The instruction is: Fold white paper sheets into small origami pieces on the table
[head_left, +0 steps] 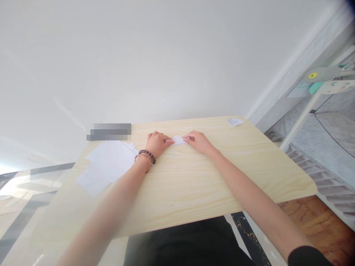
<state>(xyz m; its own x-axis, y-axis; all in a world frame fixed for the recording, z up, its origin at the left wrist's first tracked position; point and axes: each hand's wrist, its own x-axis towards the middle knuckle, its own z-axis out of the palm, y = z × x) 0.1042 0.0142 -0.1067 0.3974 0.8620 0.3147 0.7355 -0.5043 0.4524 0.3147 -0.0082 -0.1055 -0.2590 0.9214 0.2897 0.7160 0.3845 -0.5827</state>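
Note:
A small piece of folded white paper [179, 140] lies on the pale wooden table [177, 184], between my two hands. My left hand [158, 142], with a beaded bracelet at the wrist, pinches the paper's left end between thumb and fingers. At its right end, my right hand [196, 140] grips the paper in the same way. Both hands rest low over the tabletop, and the fingers cover the paper's ends.
Loose white sheets [111, 162] overlap at the table's left side, close to my left wrist. A folded white paper piece [235, 122] lies at the back right corner. Behind the table rises a white wall [166, 66]. A metal frame [305, 118] stands to the right.

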